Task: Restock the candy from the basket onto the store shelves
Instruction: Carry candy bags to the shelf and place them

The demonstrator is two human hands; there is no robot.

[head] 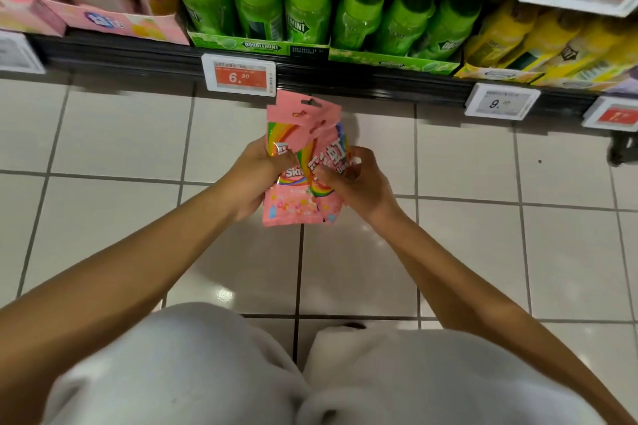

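While above tiled floor (117, 134), both hands grip pink candy bags (293, 197).

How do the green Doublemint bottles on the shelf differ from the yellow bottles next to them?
The green Doublemint bottles are bright green and fill two green display trays; the yellow bottles sit in a yellow tray further right. The green ones stand above a red 6.90 price tag; the yellow ones above a white tag. Both lean back in rows and share the same capped shape.
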